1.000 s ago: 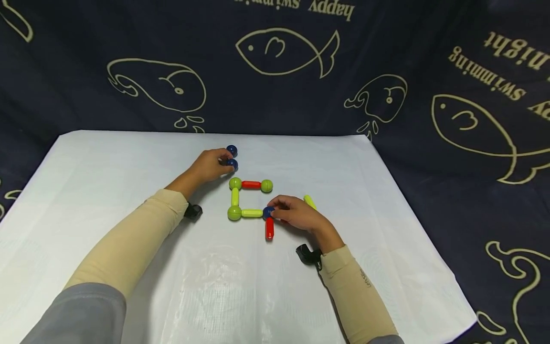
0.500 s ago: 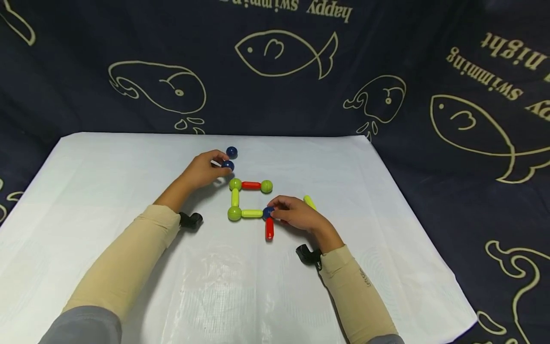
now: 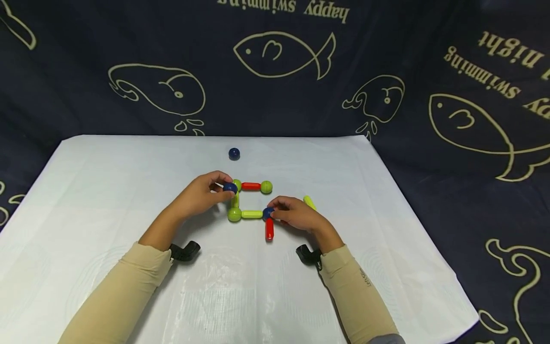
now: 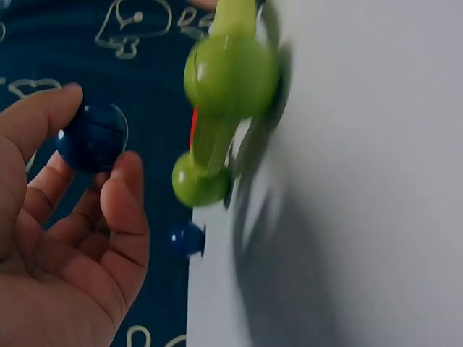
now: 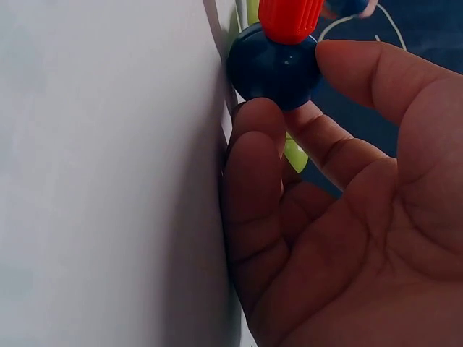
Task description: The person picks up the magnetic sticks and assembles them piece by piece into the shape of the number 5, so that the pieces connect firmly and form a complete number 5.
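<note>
My left hand (image 3: pixel 199 194) pinches a dark blue ball (image 4: pixel 92 137) between thumb and fingers, held up off the table beside the left side of a stick-and-ball frame. That frame has green balls (image 3: pixel 234 214) at three corners, joined by yellow-green sticks (image 3: pixel 251 214) and a red stick (image 3: pixel 251 186) along the far side. At its near right corner sits another blue ball (image 5: pixel 275 65), which my right hand (image 3: pixel 298 213) grips with thumb and fingertips. A second red stick (image 3: pixel 269 229) points from this ball toward me. The frame's right side has no stick between its balls.
A loose blue ball (image 3: pixel 234 154) lies near the table's far edge. One yellow-green stick (image 3: pixel 309 202) rests just behind my right hand, partly hidden by it. The white-covered table (image 3: pixel 223 296) ends at a dark cloth (image 3: pixel 301 105) with fish drawings.
My left hand has taken one of the two blue balls away from the far side and brought it nearer to me, beside the frame. The right hand stays where it was.
</note>
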Demonstrator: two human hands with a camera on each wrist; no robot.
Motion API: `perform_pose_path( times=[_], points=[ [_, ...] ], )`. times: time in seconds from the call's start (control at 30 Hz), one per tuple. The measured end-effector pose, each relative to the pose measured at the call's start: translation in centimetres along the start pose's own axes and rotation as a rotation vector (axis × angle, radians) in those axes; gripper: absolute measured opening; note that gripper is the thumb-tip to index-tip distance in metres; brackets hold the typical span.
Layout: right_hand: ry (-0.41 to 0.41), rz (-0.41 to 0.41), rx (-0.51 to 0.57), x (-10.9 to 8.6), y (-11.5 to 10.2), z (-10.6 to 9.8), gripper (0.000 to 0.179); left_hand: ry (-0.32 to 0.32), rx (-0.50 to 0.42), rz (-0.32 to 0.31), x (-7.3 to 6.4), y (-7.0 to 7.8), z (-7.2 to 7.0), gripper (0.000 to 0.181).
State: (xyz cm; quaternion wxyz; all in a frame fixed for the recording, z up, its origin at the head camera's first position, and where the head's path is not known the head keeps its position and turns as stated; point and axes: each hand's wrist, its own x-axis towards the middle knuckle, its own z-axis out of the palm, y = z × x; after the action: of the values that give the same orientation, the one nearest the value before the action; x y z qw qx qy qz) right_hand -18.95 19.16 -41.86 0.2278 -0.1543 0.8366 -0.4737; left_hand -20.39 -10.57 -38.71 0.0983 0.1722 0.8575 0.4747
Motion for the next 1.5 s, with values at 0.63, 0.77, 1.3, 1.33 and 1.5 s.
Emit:
perform_pose_path(
  times=[0.63,0.77,1.3,1.33,1.5],
  points=[
    [0.005,-0.017,-0.011,0.0,0.0,0.0,0.020,-0.217,-0.102,0.114,-4.6,2.0,5.8,0.030],
    [0.004,-0.030,-0.019,0.0,-0.1,0.1,0.019,-0.262,-0.099,0.090,-4.9,2.1,6.8,0.029],
    [0.011,-0.012,-0.027,-0.2,-0.1,-0.1,0.019,-0.320,-0.032,0.148,-5.4,2.3,9.4,0.026],
    [0.010,-0.012,-0.023,-0.2,-0.1,-0.1,0.019,-0.321,-0.047,0.141,-5.4,2.3,9.5,0.025],
    [0.005,-0.018,-0.015,-0.2,-0.1,-0.1,0.019,-0.303,-0.108,0.124,-5.4,2.3,10.0,0.025]
  ],
)
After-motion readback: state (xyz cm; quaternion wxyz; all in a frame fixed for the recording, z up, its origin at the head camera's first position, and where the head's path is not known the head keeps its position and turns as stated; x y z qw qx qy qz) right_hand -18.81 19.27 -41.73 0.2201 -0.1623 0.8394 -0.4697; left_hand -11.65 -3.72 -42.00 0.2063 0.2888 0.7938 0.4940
